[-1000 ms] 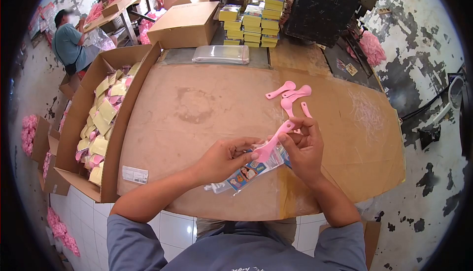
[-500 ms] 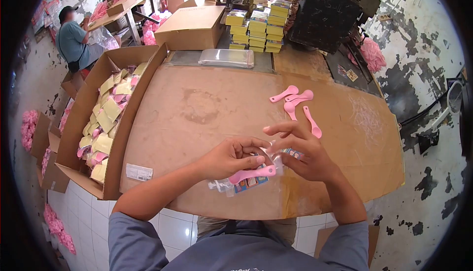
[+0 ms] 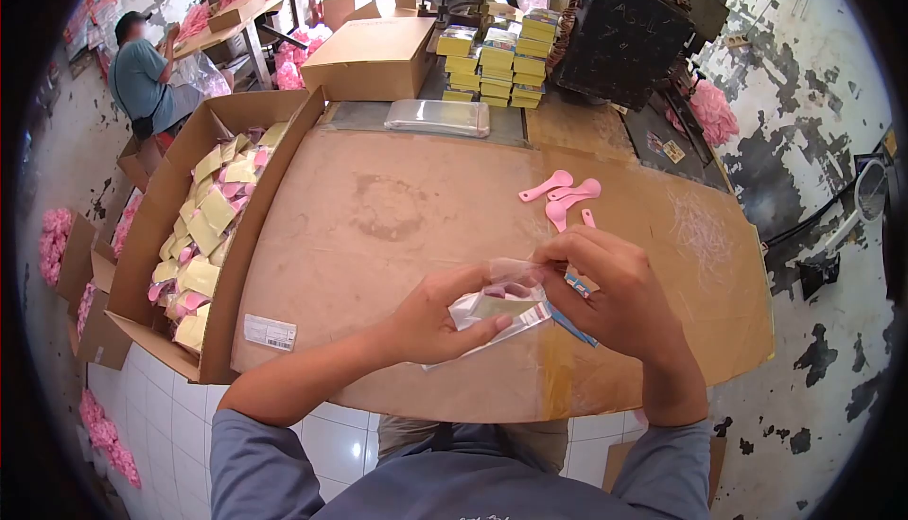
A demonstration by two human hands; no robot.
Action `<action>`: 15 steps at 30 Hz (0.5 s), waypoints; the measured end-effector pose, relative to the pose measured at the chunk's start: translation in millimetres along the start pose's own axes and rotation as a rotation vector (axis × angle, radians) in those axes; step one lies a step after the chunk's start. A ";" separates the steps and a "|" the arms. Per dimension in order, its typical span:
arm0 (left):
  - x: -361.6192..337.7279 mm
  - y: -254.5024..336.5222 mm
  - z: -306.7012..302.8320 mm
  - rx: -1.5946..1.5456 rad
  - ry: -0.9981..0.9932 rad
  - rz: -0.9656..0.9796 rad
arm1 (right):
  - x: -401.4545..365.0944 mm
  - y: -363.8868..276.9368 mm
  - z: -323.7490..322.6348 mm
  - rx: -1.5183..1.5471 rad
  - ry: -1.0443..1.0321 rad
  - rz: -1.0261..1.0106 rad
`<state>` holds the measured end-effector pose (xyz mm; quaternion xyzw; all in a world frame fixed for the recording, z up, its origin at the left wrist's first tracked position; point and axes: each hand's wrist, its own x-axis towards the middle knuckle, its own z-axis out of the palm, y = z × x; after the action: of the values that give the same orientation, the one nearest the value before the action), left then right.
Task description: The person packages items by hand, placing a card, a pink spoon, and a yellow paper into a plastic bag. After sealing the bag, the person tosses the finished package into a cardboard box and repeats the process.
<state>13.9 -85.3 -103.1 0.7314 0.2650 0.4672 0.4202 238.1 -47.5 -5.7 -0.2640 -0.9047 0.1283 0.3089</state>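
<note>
Head cam, only view. L hand (image 3: 443,317) low centre over the near edge of the table (image 3: 378,208), fingers curled shut round the lower end of a clear bag (image 3: 497,310), thumb pressed on top of the film. R hand (image 3: 619,298) just beside it, touching the same bag; fingers bent, thumb and forefinger pinched on the bag's upper rim. Bag sits between both hands, lifted slightly off the tabletop, tilted, crumpled. Pinkish shape shows through the film near the top, prob. a pink spoon (image 3: 498,290), mostly hidden by film and fingers. Blue-edged printed card (image 3: 579,319) pokes out under the R palm; can't tell if it is gripped or just lying there. Loose spoons (image 3: 558,193), pink, a small cluster on the table beyond the R hand, apart from it; one handle runs toward the knuckles. Far edge of table: flat stack of clear sleeves (image 3: 437,117). Behind that, piles of yellow packs (image 3: 497,61), a closed carton (image 3: 374,52), a dark machine (image 3: 619,28). L side of table: open cardboard box (image 3: 161,208) butted against it, filled w/ yellow-and-pink packets. Pink heap (image 3: 714,105) at R by the wall. Another person (image 3: 140,75) at far L, back turned, at a bench.
</note>
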 end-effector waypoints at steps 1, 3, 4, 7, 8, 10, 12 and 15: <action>1.5 -0.3 1.8 -0.015 0.018 0.028 | -0.7 0.9 1.8 0.008 -0.002 0.005; 0.4 1.6 0.9 -0.019 0.059 -0.058 | -1.0 1.5 5.1 0.052 0.026 0.044; 0.1 2.5 0.6 -0.021 0.080 -0.100 | -0.5 1.4 6.6 0.087 0.057 0.076; -0.1 3.6 0.9 -0.123 0.131 -0.154 | 0.1 7.4 18.5 0.060 0.289 0.074; -0.2 3.1 1.3 -0.097 0.139 -0.155 | 0.2 9.4 22.2 0.027 0.389 0.057; -0.6 1.7 1.5 -0.043 0.155 -0.158 | 0.5 9.5 24.1 -0.216 0.335 -0.131; -0.7 3.2 2.1 0.040 0.158 -0.140 | 1.5 8.3 29.7 -0.372 0.301 -0.234; -1.8 2.5 6.0 0.163 0.166 -0.081 | 1.3 11.3 41.4 -0.484 0.283 -0.268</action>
<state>18.6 -90.2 -103.0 0.7105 0.3653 0.4859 0.3546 215.8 -40.3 -41.7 -0.2235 -0.8837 -0.1707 0.3741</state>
